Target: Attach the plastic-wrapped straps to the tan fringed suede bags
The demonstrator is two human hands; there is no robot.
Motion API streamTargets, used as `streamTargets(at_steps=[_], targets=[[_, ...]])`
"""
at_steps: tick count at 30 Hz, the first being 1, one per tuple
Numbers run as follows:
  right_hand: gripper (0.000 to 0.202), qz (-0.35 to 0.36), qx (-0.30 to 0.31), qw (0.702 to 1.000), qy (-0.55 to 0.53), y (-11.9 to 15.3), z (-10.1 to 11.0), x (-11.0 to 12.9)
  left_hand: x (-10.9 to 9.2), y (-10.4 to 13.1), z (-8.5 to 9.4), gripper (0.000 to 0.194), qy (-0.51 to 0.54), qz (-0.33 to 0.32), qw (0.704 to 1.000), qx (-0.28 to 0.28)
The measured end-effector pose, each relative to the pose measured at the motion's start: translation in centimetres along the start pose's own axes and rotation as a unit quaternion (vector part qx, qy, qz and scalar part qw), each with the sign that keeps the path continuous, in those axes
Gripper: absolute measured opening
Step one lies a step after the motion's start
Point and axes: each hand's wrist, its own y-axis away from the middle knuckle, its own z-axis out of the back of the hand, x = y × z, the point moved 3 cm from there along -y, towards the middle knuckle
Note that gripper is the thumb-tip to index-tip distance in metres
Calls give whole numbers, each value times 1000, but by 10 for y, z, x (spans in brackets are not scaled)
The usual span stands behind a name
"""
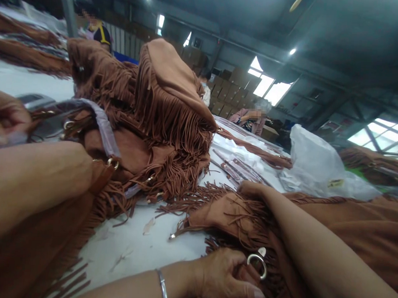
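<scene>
My left hand (224, 275), with a silver bracelet on its wrist, is closed in a pinch on a brown leather tab (250, 274) that carries a metal ring (257, 265). This tab belongs to a brown suede fringed bag (227, 211) lying in front of me. My right hand (251, 189) reaches over the same bag, bent at the wrist and curled round its upper part; its fingertips are hidden behind the suede. Long fringe strands spread from the bag onto the white table (142, 239).
A co-worker's arm (36, 177) and a hand (7, 118) are close on the left. Fringed bags (175, 77) are piled beyond, with a plastic-wrapped handle (103, 123). A clear plastic bag (314, 158) and straps (241, 168) lie to the right. Another person (253, 120) sits farther back.
</scene>
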Motion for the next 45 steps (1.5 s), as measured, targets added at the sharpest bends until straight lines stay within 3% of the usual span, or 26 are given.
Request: streamTargets(at_steps=[4, 7, 11, 16, 19, 22, 25, 30, 33, 35, 37, 38, 40, 42, 43, 45], targets=[[32, -85, 2, 996, 32, -19, 1, -15, 4, -3, -4, 38, 114, -26, 993, 31], [31, -94, 5, 995, 39, -31, -8, -17, 6, -4, -6, 41, 170, -37, 983, 53], [32, -83, -5, 996, 37, -39, -19, -10, 8, -5, -5, 47, 177, -37, 982, 48], [31, -88, -31, 996, 9, -37, -17, -9, 11, -4, -3, 48, 139, -12, 990, 26], [30, -95, -73, 992, -42, -29, -9, -11, 7, -3, -3, 53, 119, -2, 993, 19], [30, -95, -181, 972, -114, -17, 8, -8, 1, -2, -4, 56, 120, -16, 992, 35], [29, -95, -344, 913, -197, 2, 41, -1, 0, -4, -4, 54, 91, -28, 994, 49], [19, -31, -569, 759, -317, 69, 127, 17, 3, -11, 3, 58, -44, -44, 998, 27], [14, 42, -653, 659, -371, 133, 191, 32, -6, -9, 6, 50, -166, -59, 984, -13], [11, 166, -686, 535, -465, 180, 230, 38, -20, -2, 6, 37, -262, -43, 963, -31], [10, 215, -661, 498, -519, 220, 255, 40, -42, 11, 5, 27, -390, -11, 919, -55], [9, 218, -632, 514, -537, 237, 261, 40, -56, 19, 2, 24, -445, -1, 894, -54], [9, 205, -552, 584, -559, 267, 257, 40, -85, 38, -8, 22, -502, -6, 865, 4], [14, 182, -451, 665, -567, 295, 232, 42, -113, 57, -24, 23, -466, -47, 880, 77], [18, 164, -399, 698, -572, 309, 212, 44, -125, 64, -31, 26, -417, -67, 903, 79], [26, 107, -286, 750, -587, 335, 166, 51, -144, 73, -43, 35, -270, -103, 957, 15]])
